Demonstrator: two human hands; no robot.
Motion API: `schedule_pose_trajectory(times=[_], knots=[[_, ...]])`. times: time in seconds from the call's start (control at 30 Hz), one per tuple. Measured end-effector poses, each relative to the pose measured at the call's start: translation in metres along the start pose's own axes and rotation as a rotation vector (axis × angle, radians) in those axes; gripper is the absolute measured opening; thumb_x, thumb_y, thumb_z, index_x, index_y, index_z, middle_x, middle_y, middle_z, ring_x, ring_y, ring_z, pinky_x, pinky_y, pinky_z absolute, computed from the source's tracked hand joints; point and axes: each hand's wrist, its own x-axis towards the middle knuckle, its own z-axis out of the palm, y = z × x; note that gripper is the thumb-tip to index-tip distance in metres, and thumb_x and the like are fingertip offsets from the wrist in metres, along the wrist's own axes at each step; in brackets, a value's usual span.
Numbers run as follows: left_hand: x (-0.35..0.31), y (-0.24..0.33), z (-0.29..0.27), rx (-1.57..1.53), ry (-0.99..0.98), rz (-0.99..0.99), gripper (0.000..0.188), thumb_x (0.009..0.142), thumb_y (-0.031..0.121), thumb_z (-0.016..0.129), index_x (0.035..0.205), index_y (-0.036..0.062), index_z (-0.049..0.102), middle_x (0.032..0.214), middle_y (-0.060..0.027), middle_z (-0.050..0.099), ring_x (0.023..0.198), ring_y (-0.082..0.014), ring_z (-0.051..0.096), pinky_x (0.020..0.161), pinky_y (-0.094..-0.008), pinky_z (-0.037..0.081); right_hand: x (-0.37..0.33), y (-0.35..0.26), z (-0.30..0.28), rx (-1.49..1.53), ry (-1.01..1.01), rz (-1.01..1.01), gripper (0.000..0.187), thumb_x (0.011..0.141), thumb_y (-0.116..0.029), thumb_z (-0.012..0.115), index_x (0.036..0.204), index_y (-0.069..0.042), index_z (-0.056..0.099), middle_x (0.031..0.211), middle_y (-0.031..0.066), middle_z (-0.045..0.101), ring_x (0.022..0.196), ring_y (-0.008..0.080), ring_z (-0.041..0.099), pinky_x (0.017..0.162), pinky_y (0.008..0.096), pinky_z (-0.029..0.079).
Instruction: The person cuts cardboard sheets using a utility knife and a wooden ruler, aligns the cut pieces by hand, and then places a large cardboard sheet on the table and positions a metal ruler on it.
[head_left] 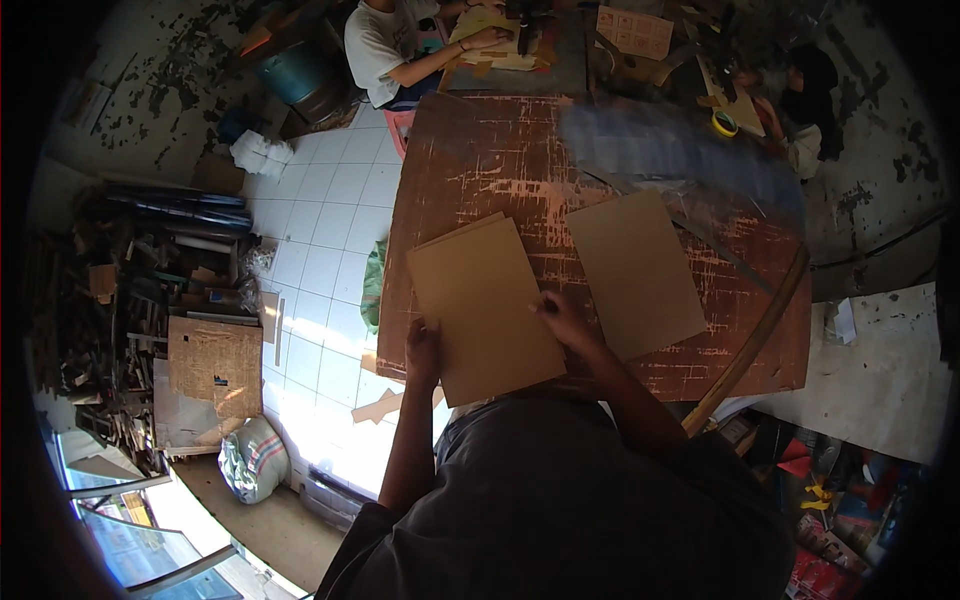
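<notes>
Two or more brown cardboard sheets [488,315], stacked slightly out of line, lie tilted in front of me at the near edge of the worn brown table [450,170]. My left hand [422,350] is closed on their left edge. At the right edge, my right hand [562,318] has its fingers curled against the same sheets; the fingertips are partly hard to make out. To the right, a second pile or single sheet of greyish-brown cardboard [638,275] rests on the table, apart from the sheets between my hands.
A long wooden strip [755,345] leans across the table's right corner. Clear plastic sheeting [690,150] covers the far right. Beyond sit two people at work, near a yellow tape roll [724,122]. Scrap wood [125,330] and a stuffed sack [252,460] stand at the left.
</notes>
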Motion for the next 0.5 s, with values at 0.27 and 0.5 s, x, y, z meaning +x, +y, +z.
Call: schedule_pose_trajectory(times=[0.27, 0.5], knots=[[0.003, 0.052, -0.002, -0.394, -0.099, 0.344, 0.019, 0.099, 0.006, 0.06, 0.117, 0.0043, 0.057, 0.11, -0.0053, 0.066, 0.103, -0.0123, 0.059, 0.093, -0.0301, 0.045, -0.002, -0.048, -0.029, 0.053, 0.045, -0.262, 0.021, 0.096, -0.021, 0.068, 0.102, -0.002, 0.063, 0.088, 0.0048, 0.065, 0.08, 0.0094, 0.058, 0.071, 0.0276, 0.046], [-0.007, 0.083, -0.006, -0.341, -0.106, 0.524, 0.027, 0.095, 0.005, 0.064, 0.121, 0.0015, 0.058, 0.113, -0.006, 0.065, 0.107, -0.0139, 0.059, 0.098, -0.0322, 0.045, -0.015, -0.105, -0.037, 0.222, 0.078, -0.428, 0.026, 0.097, -0.023, 0.068, 0.112, -0.001, 0.065, 0.097, 0.0052, 0.069, 0.093, 0.0108, 0.064, 0.08, 0.0291, 0.05]])
